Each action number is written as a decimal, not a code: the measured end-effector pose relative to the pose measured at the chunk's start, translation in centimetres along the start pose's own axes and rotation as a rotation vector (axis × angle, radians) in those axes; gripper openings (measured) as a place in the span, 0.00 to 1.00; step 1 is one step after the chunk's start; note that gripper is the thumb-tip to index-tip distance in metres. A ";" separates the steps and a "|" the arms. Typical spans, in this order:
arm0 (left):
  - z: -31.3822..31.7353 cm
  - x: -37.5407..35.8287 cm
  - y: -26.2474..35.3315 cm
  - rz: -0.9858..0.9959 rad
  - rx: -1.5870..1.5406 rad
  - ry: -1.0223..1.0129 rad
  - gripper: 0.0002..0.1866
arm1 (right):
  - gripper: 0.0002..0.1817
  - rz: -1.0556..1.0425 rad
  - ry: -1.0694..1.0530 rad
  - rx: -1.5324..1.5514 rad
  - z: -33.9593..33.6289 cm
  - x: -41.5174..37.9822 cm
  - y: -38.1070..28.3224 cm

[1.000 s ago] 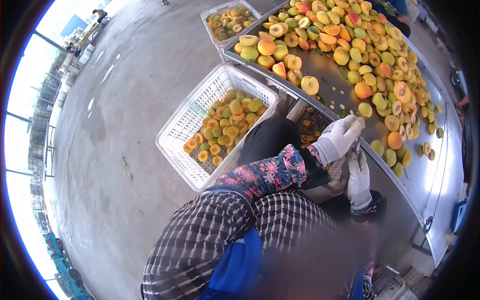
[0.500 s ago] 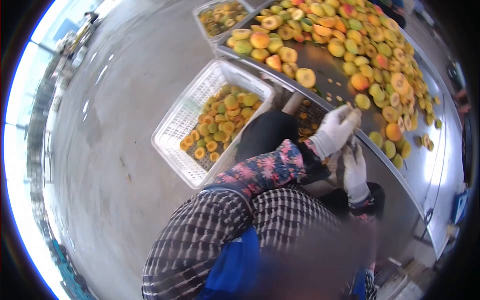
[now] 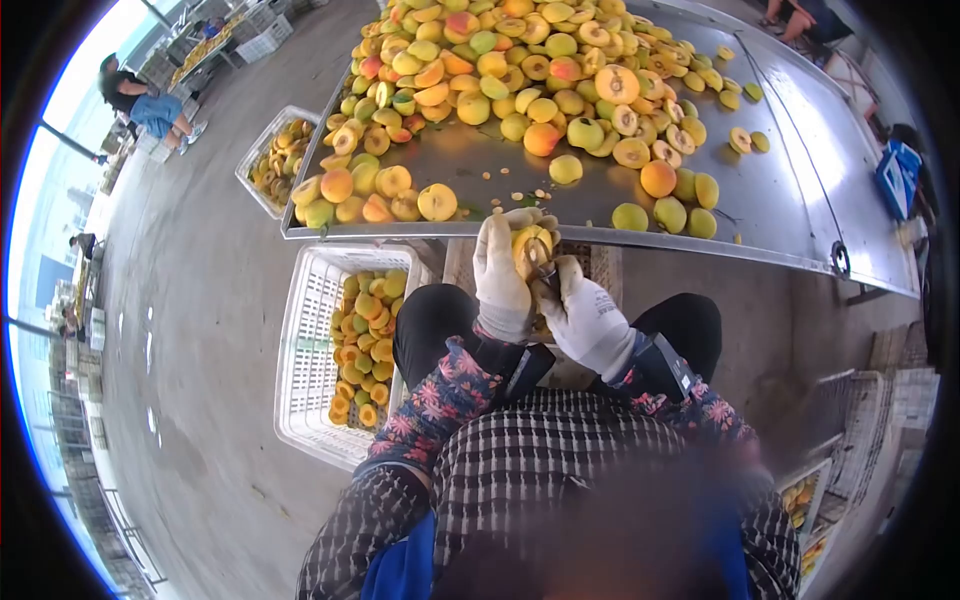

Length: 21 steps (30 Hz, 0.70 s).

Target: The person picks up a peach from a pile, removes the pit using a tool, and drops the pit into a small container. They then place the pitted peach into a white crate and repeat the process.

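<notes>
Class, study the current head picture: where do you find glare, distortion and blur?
Head view: glare whitens the right part of the metal table; straight lines bow towards the dark rim. Also head view: a blurred patch covers the bottom centre, while the left hand and right hand look fairly clear.

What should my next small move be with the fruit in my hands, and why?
Probably work the tool gently around the brownish centre of the fruit, with the left hand steadying it. The left hand grips the fruit, cut face exposed, and the right hand holds the tool with its end at that centre. How deep it sits, I can't tell.
</notes>
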<state>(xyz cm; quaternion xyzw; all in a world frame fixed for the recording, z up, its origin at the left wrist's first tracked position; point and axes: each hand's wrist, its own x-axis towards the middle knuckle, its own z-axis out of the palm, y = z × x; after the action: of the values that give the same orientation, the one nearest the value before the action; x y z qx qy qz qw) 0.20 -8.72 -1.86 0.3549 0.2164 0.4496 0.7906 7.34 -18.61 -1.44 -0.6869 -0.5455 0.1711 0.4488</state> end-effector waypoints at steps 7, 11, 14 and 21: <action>-0.2 0.2 1.3 -0.205 0.051 -0.054 0.18 | 0.17 0.005 -0.195 -0.174 -1.9 -0.6 1.1; 0.4 -0.2 1.2 -0.103 0.082 -0.041 0.18 | 0.18 0.053 -0.109 0.070 -0.4 -0.9 1.5; -0.4 0.3 0.6 -0.097 0.218 -0.050 0.24 | 0.19 0.087 -0.136 0.046 -0.4 -0.7 1.6; 0.2 0.9 1.9 -0.279 0.287 -0.146 0.23 | 0.21 -0.130 -0.188 0.010 -0.1 -1.7 3.7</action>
<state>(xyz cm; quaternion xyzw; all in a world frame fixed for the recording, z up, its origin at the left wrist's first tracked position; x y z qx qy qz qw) -0.32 -7.33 -0.32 0.4620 0.2676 0.2735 0.8001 9.04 -20.20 -4.82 -0.6288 -0.6277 0.2082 0.4090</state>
